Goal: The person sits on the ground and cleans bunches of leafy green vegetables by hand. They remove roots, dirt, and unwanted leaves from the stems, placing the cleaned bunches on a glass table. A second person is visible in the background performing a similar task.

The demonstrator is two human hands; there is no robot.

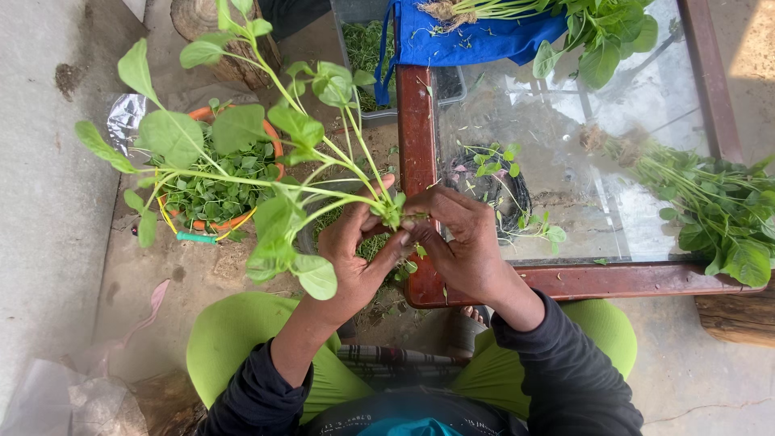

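Observation:
My left hand (361,246) grips the base of a leafy green plant sprig (266,157) whose long stems and leaves fan out up and to the left. My right hand (456,234) pinches the same stem end, fingertips meeting those of the left hand just over the red wooden frame (415,137) of a glass-topped table (565,121). Below the sprig sits an orange bowl (274,137) filled with picked green leaves.
A bundle of leafy greens with roots (702,202) lies on the glass at right. More greens (597,36) rest on a blue cloth (468,40) at the top. A grey tub (363,48) holds scraps. A wood stump (218,32) stands top left; a plastic bag (64,396) lies bottom left.

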